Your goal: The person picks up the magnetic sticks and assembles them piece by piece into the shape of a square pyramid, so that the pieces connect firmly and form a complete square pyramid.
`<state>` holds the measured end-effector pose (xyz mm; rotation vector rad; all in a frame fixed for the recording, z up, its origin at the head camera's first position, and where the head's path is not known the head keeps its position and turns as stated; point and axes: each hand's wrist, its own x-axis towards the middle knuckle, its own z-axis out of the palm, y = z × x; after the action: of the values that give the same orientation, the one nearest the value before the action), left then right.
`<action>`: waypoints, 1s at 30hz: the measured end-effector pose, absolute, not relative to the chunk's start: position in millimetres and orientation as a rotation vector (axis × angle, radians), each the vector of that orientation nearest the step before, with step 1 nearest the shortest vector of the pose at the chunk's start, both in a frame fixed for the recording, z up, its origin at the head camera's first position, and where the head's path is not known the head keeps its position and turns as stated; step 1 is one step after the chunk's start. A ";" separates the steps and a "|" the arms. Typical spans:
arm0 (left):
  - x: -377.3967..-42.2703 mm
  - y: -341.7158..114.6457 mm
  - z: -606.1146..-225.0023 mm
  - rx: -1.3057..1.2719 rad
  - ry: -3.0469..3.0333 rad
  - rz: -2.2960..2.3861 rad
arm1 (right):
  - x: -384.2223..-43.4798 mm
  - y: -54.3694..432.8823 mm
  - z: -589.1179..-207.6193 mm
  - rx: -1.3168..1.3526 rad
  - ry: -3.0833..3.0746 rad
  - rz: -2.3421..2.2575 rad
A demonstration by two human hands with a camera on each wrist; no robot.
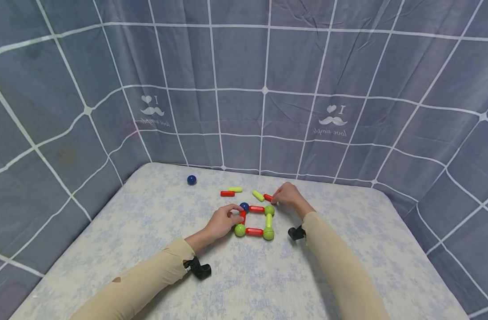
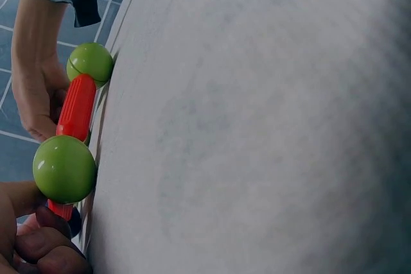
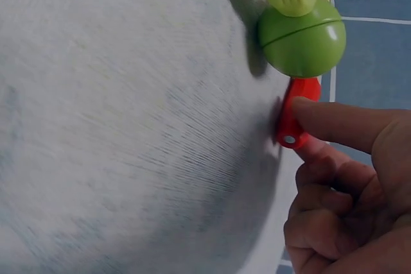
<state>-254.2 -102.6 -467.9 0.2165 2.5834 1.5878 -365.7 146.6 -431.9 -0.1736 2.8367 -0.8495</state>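
Note:
On the table, several magnetic rods and balls are joined in a square. Its corners are a blue ball (image 1: 244,206) and three green balls (image 2: 64,169). Red rods (image 1: 254,231) form three sides and a yellow-green rod (image 1: 269,221) the right one. My left hand (image 1: 221,222) holds the left-side red rod (image 1: 243,214) between thumb and fingers, beside the near-left green ball. Beyond the far-right corner, my right hand (image 1: 286,194) pinches a loose red rod (image 3: 297,108) between thumb and index finger. A metal tip shows at that rod's end.
A loose yellow-green rod (image 1: 258,196) lies just left of the pinched rod. Farther left are another red rod (image 1: 227,194) and yellow-green rod (image 1: 235,189) side by side. A separate blue ball (image 1: 192,180) sits near the back edge. Grey checked curtains (image 1: 244,111) surround the table (image 1: 148,231).

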 end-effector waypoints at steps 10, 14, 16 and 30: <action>-254.4 -100.4 -470.2 0.209 2.568 1.580 | -358.6 154.3 -430.7 -0.174 2.810 -0.857; -254.4 -100.2 -468.6 0.212 2.564 1.585 | -356.0 162.6 -440.3 -0.066 2.709 -1.113; -254.7 -100.6 -467.7 0.211 2.564 1.587 | -353.8 165.5 -444.1 -0.032 2.671 -1.222; -255.2 -102.7 -467.9 0.184 2.566 1.580 | -329.0 164.5 -455.7 0.038 2.249 -1.762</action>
<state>-255.2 -102.7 -467.9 0.1839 2.5657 1.5795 -329.0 164.5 -455.7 0.0379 2.2493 -1.7623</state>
